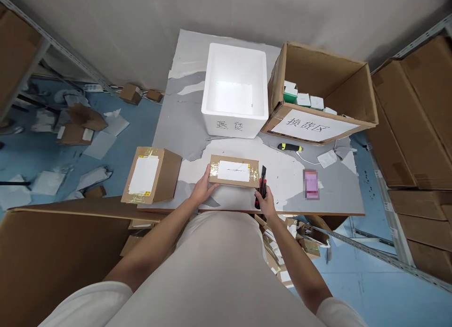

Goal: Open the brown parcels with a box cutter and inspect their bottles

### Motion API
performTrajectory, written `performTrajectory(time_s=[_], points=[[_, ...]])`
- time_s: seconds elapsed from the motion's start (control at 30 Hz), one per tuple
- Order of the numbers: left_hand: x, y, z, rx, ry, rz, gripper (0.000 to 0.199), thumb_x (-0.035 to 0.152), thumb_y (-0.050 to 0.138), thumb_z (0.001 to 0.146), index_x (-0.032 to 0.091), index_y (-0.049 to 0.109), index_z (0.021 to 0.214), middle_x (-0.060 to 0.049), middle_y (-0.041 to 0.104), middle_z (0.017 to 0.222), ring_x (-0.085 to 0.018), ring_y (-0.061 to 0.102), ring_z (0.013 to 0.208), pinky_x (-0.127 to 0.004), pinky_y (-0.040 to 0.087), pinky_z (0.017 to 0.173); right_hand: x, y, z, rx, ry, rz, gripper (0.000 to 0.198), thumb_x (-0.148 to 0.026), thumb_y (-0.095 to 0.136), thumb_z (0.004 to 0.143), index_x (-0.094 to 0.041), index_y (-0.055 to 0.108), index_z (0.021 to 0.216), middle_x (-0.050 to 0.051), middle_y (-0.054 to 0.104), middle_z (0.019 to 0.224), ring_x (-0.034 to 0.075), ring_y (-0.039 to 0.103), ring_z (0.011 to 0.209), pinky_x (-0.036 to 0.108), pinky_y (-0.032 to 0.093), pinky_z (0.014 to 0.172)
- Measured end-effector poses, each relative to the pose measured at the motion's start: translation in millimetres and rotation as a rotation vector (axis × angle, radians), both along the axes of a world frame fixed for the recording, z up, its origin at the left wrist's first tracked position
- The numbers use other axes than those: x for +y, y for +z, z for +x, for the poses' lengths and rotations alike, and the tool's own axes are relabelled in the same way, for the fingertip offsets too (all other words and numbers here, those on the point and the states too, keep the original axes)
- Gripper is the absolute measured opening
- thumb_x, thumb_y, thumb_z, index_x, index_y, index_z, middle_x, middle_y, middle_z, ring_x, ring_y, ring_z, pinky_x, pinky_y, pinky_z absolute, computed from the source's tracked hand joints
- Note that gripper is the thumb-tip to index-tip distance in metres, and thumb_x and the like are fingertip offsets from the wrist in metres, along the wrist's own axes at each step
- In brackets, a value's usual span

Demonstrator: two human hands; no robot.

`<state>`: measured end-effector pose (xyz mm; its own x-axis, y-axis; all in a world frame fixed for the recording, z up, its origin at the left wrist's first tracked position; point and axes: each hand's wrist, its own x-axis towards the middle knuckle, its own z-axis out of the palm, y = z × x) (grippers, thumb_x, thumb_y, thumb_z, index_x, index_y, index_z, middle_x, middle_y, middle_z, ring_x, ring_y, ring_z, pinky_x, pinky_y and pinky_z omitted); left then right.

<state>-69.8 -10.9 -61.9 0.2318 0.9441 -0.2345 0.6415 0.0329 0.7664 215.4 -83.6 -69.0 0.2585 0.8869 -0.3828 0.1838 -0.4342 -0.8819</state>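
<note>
In front of me on the table is a small cardboard box [234, 171], taped at both ends, with a white label on top. My left hand [204, 187] grips its left end, thumb along the near side and fingers at the far side. A red and black utility knife [262, 188] is in my right hand [266, 201], its dark tip pointing away from me beside the box's right end. To the left stands a larger taped cardboard box [155, 175] with a white label.
A white foam box [235, 124] and an open cardboard carton [318, 127] holding several white-and-green boxes stand at the back. A yellow and black cutter [290, 147] and a blurred pink item [311, 184] lie right. Shelves flank the table [339, 195].
</note>
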Motion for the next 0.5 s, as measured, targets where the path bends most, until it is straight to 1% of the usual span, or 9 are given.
performTrajectory(time_s=[0.13,0.23,0.37,0.43,0.5], points=[[-1,-2.4,-1,-0.024,0.05,-0.076,0.084,0.043,0.057,0.083,0.019,0.013,0.151,-0.012,0.059,0.131,-0.026,0.061,0.11,-0.037,0.046,0.093,4,-6,-5,-0.098,-0.048,0.035,0.045,-0.048,0.057,0.076,-0.019,0.051,0.109,0.006,0.065,0.099,0.021,0.06,0.091,0.038,0.048,0.084],[0,2.1,2,-0.074,0.075,-0.088,0.076,0.045,0.055,0.084,0.02,0.025,0.149,-0.01,0.063,0.124,-0.023,0.065,0.095,-0.035,0.049,0.089,12,-4,-7,-0.159,-0.08,0.052,0.041,-0.047,0.055,0.077,-0.019,0.052,0.107,0.006,0.065,0.098,0.021,0.059,0.091,0.039,0.047,0.085],[7,14.9,8,-0.085,0.139,-0.033,0.067,0.048,0.056,0.083,0.02,0.04,0.141,-0.01,0.064,0.124,-0.024,0.065,0.099,-0.036,0.05,0.089,29,12,-1,-0.216,-0.082,0.069,0.038,-0.048,0.055,0.077,-0.02,0.054,0.102,0.005,0.066,0.093,0.021,0.06,0.086,0.037,0.047,0.082],[13,19.9,12,-0.075,0.223,-0.034,0.063,0.05,0.055,0.083,0.018,0.045,0.137,-0.011,0.067,0.118,-0.024,0.066,0.097,-0.036,0.05,0.087,39,21,5,-0.271,-0.088,0.066,0.038,-0.05,0.055,0.076,-0.02,0.055,0.099,0.005,0.066,0.092,0.021,0.059,0.085,0.035,0.047,0.08],[21,21.2,16,-0.025,0.307,-0.07,0.057,0.053,0.052,0.084,0.017,0.052,0.129,-0.011,0.071,0.108,-0.024,0.067,0.092,-0.037,0.05,0.086,49,27,9,-0.338,-0.083,0.032,0.039,-0.052,0.056,0.074,-0.019,0.056,0.096,0.005,0.066,0.088,0.021,0.059,0.081,0.035,0.047,0.077]])
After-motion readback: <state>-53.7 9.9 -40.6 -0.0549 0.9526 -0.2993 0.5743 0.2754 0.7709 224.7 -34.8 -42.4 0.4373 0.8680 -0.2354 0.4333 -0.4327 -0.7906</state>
